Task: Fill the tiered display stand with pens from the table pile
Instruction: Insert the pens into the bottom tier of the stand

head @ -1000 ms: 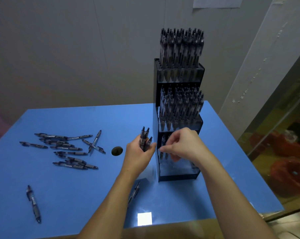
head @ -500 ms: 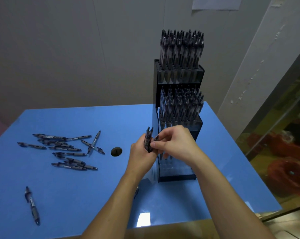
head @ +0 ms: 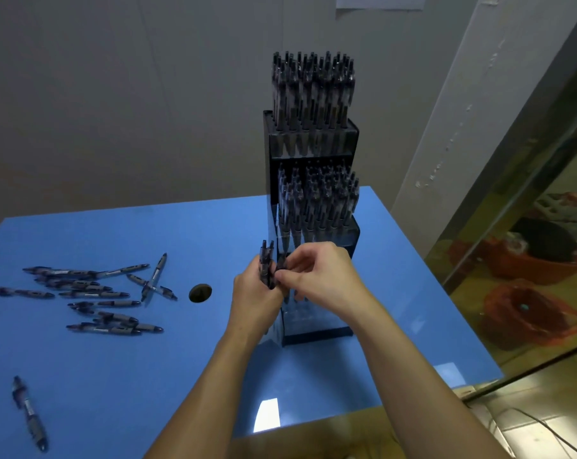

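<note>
So the left hand [head: 254, 293] grips a small bunch of pens [head: 266, 265] upright, right beside the tiered display stand [head: 313, 207]. The right hand [head: 317, 276] pinches what looks like one pen from it, while the pile [head: 91, 293] sits well off to the left on the blue table [head: 148, 376].

From my remote post I see a blue table [head: 115, 376] with a round dark hole [head: 200, 292] in its top, left of centre. At 12 o'clock, a sheet of paper [head: 380, 1] hangs on the grey wall [head: 131, 94]. At 3 o'clock, behind a glass panel [head: 529, 260], red net bags [head: 525, 316] lie on the floor. At 5 o'clock, a cable [head: 539, 425] crosses the tiles.
</note>
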`<move>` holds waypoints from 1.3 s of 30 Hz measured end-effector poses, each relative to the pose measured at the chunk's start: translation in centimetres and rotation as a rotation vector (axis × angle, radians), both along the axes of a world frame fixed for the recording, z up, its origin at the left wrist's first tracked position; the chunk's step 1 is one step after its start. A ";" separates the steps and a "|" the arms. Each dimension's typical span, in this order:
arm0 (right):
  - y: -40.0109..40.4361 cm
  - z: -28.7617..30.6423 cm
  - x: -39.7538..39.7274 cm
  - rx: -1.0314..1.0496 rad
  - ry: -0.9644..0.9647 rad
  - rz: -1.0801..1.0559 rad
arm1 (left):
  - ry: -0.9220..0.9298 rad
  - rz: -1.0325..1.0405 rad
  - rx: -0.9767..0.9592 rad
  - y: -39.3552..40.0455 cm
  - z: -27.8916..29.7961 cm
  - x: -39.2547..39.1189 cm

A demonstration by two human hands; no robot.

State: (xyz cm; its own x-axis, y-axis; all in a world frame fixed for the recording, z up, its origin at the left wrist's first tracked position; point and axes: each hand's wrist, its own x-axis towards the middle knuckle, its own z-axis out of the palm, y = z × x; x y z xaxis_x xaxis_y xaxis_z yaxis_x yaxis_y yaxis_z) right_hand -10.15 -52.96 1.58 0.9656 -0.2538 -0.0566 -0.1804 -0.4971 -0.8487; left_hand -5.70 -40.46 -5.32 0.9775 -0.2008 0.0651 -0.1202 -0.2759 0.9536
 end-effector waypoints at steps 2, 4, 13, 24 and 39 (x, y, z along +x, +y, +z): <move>-0.6 -0.1 -0.1 -0.006 -0.006 0.002 | -0.008 0.005 -0.028 -0.5 0.5 -0.5; -1.3 -0.1 -0.2 0.003 -0.011 0.000 | -0.011 0.007 -0.036 -1.1 1.0 -0.8; -4.4 0.9 -0.9 0.224 -0.151 -0.069 | -0.037 0.126 0.054 -2.7 1.1 -1.9; -9.6 0.6 -1.6 0.106 -0.204 -0.141 | 0.003 0.304 0.081 -2.0 -0.2 -3.4; -6.9 -2.7 0.1 -0.187 -0.115 -0.161 | -0.030 0.263 0.025 -1.0 0.3 -3.7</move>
State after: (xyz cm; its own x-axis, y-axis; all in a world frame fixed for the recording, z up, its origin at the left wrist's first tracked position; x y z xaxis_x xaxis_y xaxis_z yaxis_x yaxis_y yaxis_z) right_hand -10.05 -59.85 -1.14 0.9096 -0.3999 0.1130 -0.1776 -0.6199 -0.7643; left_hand -9.43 -41.42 -4.99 0.9940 0.0577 0.0930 -0.0694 -0.3251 0.9431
